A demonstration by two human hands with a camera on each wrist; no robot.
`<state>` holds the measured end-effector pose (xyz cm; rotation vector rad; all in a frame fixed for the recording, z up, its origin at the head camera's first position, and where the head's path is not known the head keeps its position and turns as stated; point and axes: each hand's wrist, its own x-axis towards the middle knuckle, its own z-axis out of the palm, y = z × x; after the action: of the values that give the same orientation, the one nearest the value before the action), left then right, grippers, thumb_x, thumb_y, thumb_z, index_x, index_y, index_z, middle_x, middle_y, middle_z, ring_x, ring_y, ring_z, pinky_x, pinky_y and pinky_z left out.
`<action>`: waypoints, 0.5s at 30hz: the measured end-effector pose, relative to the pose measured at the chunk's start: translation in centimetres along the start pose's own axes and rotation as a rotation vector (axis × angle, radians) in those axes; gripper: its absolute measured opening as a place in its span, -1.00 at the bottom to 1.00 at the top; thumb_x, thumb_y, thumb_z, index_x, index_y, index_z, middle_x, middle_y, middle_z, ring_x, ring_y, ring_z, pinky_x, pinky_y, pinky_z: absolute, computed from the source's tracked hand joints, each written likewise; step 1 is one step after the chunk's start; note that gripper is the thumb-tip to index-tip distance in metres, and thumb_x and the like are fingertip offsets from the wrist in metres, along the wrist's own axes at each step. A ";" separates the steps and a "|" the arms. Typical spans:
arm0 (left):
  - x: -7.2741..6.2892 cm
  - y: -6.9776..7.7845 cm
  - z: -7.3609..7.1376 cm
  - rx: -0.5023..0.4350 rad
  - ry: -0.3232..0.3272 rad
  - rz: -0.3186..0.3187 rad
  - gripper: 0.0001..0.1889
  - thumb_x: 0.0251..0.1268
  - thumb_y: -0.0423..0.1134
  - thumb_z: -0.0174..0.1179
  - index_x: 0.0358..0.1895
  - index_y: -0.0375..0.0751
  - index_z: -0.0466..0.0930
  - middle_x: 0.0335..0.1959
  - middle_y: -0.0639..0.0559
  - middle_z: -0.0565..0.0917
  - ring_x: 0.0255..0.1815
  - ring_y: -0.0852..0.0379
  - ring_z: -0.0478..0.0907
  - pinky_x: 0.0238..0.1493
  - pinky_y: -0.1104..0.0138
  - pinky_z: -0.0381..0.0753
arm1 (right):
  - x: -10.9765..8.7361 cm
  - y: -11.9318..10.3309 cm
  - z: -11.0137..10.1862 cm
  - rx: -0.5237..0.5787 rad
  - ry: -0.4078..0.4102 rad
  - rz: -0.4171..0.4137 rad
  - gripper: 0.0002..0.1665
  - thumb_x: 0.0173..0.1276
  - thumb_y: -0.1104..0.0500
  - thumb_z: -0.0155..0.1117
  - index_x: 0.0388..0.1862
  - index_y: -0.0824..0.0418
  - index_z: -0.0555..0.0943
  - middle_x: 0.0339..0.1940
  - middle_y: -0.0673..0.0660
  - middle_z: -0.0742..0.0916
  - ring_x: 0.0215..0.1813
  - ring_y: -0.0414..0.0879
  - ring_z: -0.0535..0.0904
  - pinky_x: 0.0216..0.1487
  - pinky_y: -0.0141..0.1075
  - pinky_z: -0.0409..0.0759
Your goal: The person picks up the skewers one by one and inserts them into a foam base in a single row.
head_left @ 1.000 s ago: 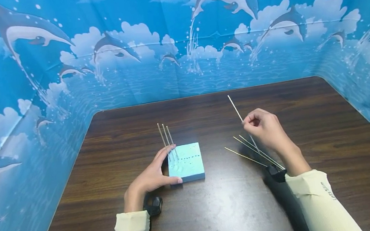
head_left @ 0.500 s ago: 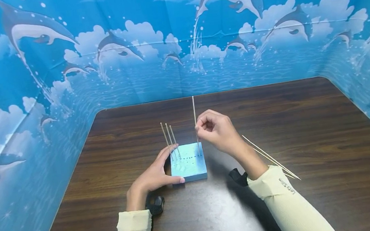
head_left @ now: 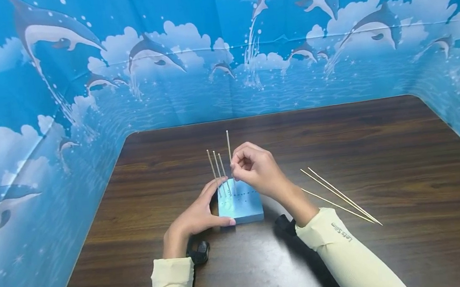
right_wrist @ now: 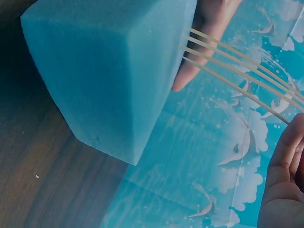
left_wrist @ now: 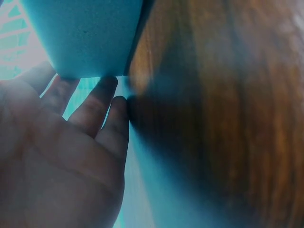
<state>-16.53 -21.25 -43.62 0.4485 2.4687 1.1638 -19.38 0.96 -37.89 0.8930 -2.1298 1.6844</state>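
A squared slab of pale blue foam, the foam block (head_left: 245, 207), sits on a dark wood-grain table (head_left: 408, 153) with a soft sheen; its sides look finely porous and matte, and a row of small dark holes (head_left: 247, 192) crosses its top. The left hand (head_left: 199, 214) grips the block at its left side, thumb along the near edge and fingers around the far corner. Three thin, straight, pale wooden sticks, the standing sticks (head_left: 217, 164), rise from the block beside those fingers, leaning slightly. The right hand (head_left: 257, 166) pinches a fourth stick (head_left: 228, 146) between thumb and fingertips, nearly upright, its lower end meeting the block's top just right of the three. Three loose sticks (head_left: 340, 192) lie slanted on the table to the right. Behind hangs a creased fabric backdrop (head_left: 191, 96) printed with dolphins. Half a second ago the pinched stick was over the block's right edge; now it is farther left, closer to the standing sticks, and its top is lower. The left hand's grip looks the same.
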 end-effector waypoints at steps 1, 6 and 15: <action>0.0 0.0 0.0 -0.001 -0.001 -0.002 0.16 -0.09 0.11 0.55 0.58 0.28 -0.05 0.60 0.11 -0.06 0.57 -0.01 -0.03 0.42 -0.18 0.15 | 0.0 0.1 0.1 -0.003 -0.001 -0.005 -0.91 0.18 0.48 0.22 -0.44 0.35 0.59 -0.27 0.18 0.64 -0.36 -0.18 0.56 -0.35 -0.44 0.58; 0.1 0.0 0.0 -0.004 -0.001 -0.002 0.15 -0.09 0.11 0.55 0.57 0.31 -0.05 0.60 0.11 -0.06 0.57 -0.01 -0.05 0.43 -0.18 0.12 | -0.1 0.2 0.2 -0.016 0.002 -0.003 -0.90 0.19 0.47 0.23 -0.44 0.33 0.60 -0.27 0.16 0.64 -0.35 -0.19 0.56 -0.34 -0.45 0.57; 0.1 -0.1 0.0 -0.009 0.001 0.008 0.15 -0.08 0.11 0.54 0.58 0.29 -0.04 0.61 0.13 -0.06 0.59 0.01 -0.09 0.45 -0.17 0.10 | -0.1 0.3 0.6 -0.010 0.001 0.012 -0.91 0.19 0.48 0.23 -0.42 0.34 0.60 -0.26 0.16 0.64 -0.34 -0.19 0.56 -0.31 -0.43 0.60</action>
<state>-16.68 -21.25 -43.70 0.4556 2.4638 1.1787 -19.36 0.47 -38.37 0.8784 -2.1454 1.6779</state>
